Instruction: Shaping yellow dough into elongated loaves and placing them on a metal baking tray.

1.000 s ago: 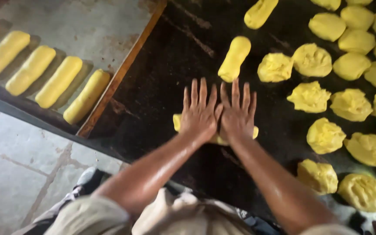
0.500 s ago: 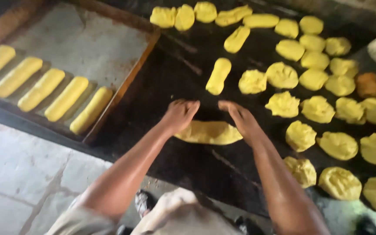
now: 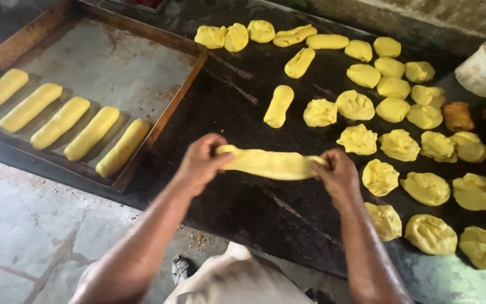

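While the tray (image 3: 7, 48) of shaped logs sits far left, your left hand (image 3: 201, 160) and right hand (image 3: 338, 174) each pinch an end of the yellow dough strip (image 3: 271, 163), lifted above the dark table (image 3: 243, 208). It looks soft and stretchy, so support it near both ends.

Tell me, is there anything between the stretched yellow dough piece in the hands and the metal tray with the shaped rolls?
Nothing visible stands between them. The hands, left and right, hold the stretched yellow dough piece above the dark worktop. The worktop toward the rusty metal tray is bare; the tray's free space lies beside the yellow rolls.
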